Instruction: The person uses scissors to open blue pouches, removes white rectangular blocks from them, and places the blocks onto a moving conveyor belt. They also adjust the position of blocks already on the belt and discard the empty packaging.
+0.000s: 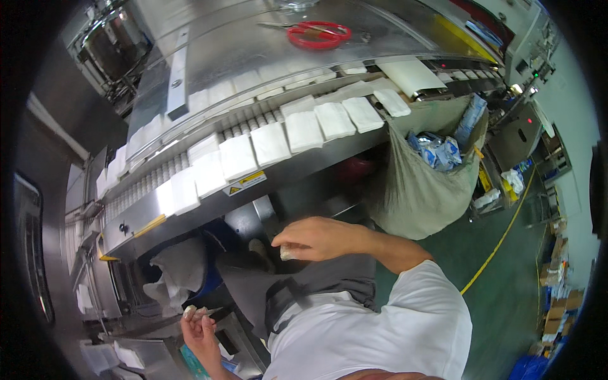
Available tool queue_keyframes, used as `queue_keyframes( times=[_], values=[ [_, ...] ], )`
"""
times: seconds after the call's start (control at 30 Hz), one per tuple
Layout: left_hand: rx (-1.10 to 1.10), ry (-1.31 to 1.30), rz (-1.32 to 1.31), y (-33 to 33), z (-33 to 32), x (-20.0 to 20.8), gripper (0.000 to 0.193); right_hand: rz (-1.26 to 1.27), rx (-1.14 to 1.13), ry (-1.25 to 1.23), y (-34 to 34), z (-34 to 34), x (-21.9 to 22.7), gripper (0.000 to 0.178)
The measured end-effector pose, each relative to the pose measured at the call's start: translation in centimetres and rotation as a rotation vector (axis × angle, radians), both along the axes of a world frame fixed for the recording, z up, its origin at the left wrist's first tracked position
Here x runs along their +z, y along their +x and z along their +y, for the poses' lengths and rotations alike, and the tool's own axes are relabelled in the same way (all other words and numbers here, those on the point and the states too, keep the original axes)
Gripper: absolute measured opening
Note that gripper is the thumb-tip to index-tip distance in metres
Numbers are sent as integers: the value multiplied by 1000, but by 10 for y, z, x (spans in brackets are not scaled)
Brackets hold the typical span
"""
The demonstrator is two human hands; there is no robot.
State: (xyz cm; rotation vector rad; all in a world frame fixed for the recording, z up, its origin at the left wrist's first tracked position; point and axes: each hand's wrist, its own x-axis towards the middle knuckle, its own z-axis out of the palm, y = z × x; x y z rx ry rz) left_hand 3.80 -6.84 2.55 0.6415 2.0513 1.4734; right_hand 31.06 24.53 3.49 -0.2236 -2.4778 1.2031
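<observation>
Along the front edge of the steel conveyor, I observe 1 overlapping row of folded white sheets, running from the lower left up to the beige fabric sack. The right hand is level with the waist, on the near side of the conveyor and apart from the sheets. Its fingers are curled inward; a white patch shows at the fingertips, and I cannot tell whether it is a covering or a held item. The left hand is at lower left, with bent fingers and white-tipped ends, beside a low steel counter. A thin pale edge shows next to it; I cannot tell whether the fingers grip it. A teal packet lies just beside that wrist. Red-handled scissors rest on the steel cover behind the conveyor. Blue-and-white wrappers fill the sack's mouth.
</observation>
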Motion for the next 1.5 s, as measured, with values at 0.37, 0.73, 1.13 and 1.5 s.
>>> queue_keyframes(
  times=[0.37,0.73,1.13,1.5],
  values=[
    [8,71,46,-12,-13,-1,38,-65,-193,-63,25,30,52,31],
    [-53,44,54,-10,6,-10,39,-425,-880,787,150,362,72,50],
    [-23,-63,31,0,23,-7,40,-1076,-751,369,102,406,74,55],
    [-76,-19,-58,-1,38,-2,43,-859,-772,564,158,428,47,56]
  ],
)
